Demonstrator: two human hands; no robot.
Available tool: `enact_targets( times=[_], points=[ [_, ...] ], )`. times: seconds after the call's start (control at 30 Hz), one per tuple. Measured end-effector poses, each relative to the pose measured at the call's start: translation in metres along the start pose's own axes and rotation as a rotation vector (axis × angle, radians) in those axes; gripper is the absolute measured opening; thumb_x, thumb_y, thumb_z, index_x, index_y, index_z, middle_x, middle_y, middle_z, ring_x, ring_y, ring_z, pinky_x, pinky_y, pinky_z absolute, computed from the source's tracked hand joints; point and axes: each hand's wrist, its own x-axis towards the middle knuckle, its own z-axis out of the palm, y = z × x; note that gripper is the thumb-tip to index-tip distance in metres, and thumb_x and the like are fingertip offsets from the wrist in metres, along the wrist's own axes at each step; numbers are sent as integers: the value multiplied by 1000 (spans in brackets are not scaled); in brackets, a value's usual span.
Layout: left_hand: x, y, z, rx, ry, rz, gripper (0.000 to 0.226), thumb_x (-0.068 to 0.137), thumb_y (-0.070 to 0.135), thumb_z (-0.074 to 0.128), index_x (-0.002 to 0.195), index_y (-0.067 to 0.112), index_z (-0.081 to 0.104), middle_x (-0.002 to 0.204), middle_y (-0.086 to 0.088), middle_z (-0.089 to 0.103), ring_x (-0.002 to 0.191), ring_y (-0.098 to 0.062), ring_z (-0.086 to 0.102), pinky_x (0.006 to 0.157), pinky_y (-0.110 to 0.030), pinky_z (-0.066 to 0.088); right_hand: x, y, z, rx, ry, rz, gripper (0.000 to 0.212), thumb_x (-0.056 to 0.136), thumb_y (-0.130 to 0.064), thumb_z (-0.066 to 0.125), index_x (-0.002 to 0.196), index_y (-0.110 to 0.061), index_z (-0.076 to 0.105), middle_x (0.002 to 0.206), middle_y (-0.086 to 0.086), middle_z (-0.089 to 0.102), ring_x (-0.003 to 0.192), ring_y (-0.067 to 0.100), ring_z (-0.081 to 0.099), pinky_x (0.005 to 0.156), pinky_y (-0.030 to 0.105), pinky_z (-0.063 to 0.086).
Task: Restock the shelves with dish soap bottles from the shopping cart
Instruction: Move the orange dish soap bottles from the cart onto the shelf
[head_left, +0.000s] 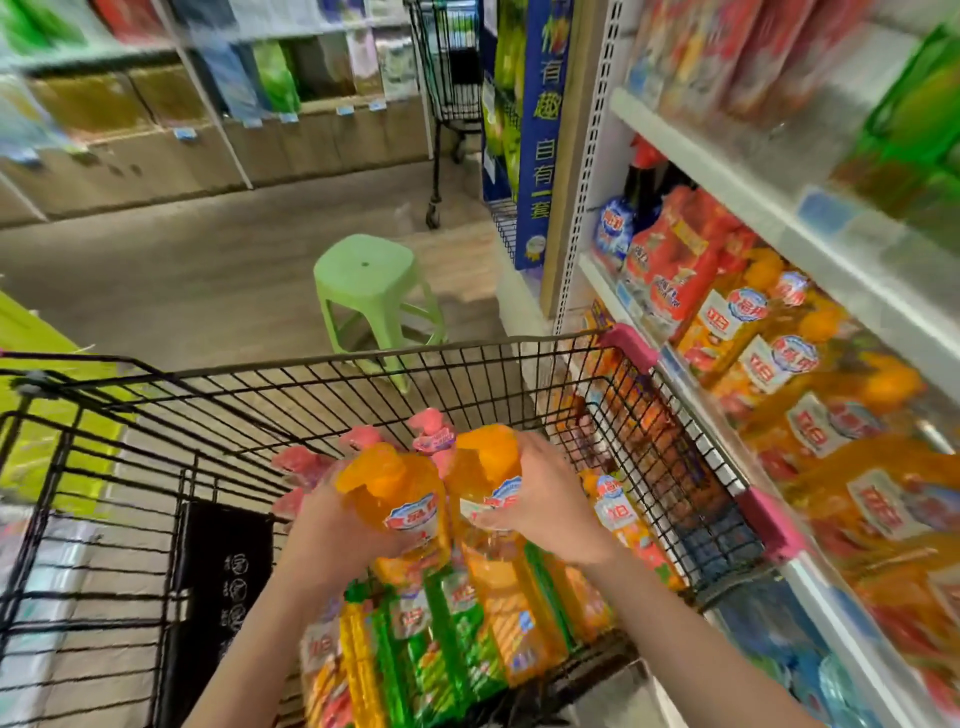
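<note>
Two orange dish soap bottles are held above the black wire shopping cart (363, 364). My left hand (332, 525) grips the left bottle (400, 499) by its body. My right hand (545, 499) grips the right bottle (488, 467) near its neck. Below them the cart holds several more orange and green soap bottles (467, 639), plus pink-capped ones (358, 441) behind. On the right, the white shelf (691, 384) carries rows of matching orange bottles (810, 410).
A green plastic stool (366, 291) stands on the floor just beyond the cart. A second black cart (447, 93) is parked farther back by a blue display stand (540, 130). Shelving with boxes runs along the far left.
</note>
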Motion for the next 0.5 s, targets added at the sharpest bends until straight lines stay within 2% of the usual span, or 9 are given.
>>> enact_targets(
  times=[0.1, 0.17, 0.23, 0.3, 0.33, 0.4, 0.47, 0.5],
  points=[
    [1, 28, -12, 13, 46, 100, 63, 48, 35, 93, 102, 35, 62, 99, 16, 65, 88, -3, 62, 72, -20, 48, -9, -9, -32, 10, 80, -21, 73, 59, -38, 85, 122, -21, 52, 118, -3, 50, 113, 16, 44, 82, 24, 32],
    [2, 53, -19, 76, 73, 172, 62, 51, 32, 92, 104, 31, 61, 97, 18, 56, 85, -4, 55, 70, -7, 37, -15, -13, -54, 23, 131, -46, 72, 58, -36, 86, 120, -21, 52, 117, -2, 51, 112, 17, 46, 88, 27, 37],
    [4, 79, -25, 113, 72, 230, 61, 52, 32, 92, 102, 33, 57, 94, 20, 52, 78, 1, 50, 62, -3, 34, -25, -17, -76, 34, 179, -67, 70, 57, -34, 86, 117, -22, 52, 115, -3, 50, 111, 17, 47, 91, 29, 40],
    [6, 104, -30, 91, 83, 313, 68, 47, 36, 92, 106, 29, 57, 102, 16, 57, 88, -3, 58, 70, -8, 42, -36, -20, -96, 65, 236, -111, 69, 57, -34, 87, 116, -24, 52, 112, -6, 48, 111, 15, 47, 91, 24, 38],
    [7, 118, -32, 72, 102, 372, 71, 46, 32, 93, 107, 27, 57, 104, 18, 56, 96, -10, 58, 77, -18, 46, -42, -22, -107, 77, 277, -148, 71, 55, -38, 86, 117, -25, 52, 112, -7, 47, 113, 15, 47, 92, 23, 36],
    [7, 147, -34, 60, 141, 475, 74, 46, 24, 92, 112, 25, 58, 104, 23, 52, 105, -15, 54, 84, -26, 45, -55, -24, -130, 85, 358, -209, 76, 56, -44, 84, 122, -25, 51, 117, -9, 46, 117, 13, 45, 97, 24, 35],
    [8, 178, -37, 46, 147, 584, 81, 45, 27, 93, 116, 28, 55, 111, 17, 53, 109, -17, 53, 91, -34, 46, -69, -28, -153, 77, 429, -214, 78, 59, -41, 86, 126, -26, 50, 121, -11, 44, 120, 11, 43, 102, 27, 36],
    [10, 192, -38, 35, 149, 621, 80, 46, 24, 95, 114, 29, 54, 110, 17, 52, 109, -16, 53, 93, -34, 45, -75, -28, -164, 70, 461, -220, 77, 60, -40, 86, 126, -27, 49, 121, -12, 42, 120, 10, 43, 104, 28, 37]
  ],
)
